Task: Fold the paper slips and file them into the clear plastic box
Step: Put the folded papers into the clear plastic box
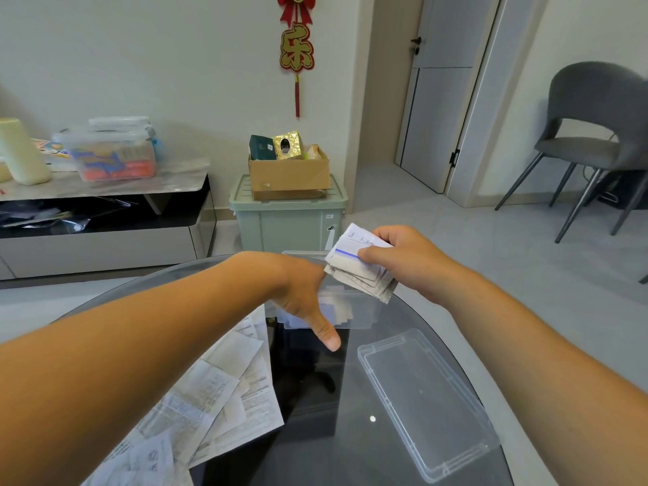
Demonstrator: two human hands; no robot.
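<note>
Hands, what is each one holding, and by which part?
Right hand pinches the folded slips at their right end. Left hand reaches at the clear box; fingers hidden, cannot tell.

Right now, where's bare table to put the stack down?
Bare glass for the stack runs between the loose slips and the lid, nearer than the box. Left side is crowded with slips; the lid takes the right; the left hand is at the box.

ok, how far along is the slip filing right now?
Done: the lid is off, lying beside the clear box, and some slips already show inside it. In hand: the right hand grips a stack of folded slips above the box; the left hand reaches to the box, fingers hidden. Left: a pile of flat slips on the table, not yet folded.
</note>
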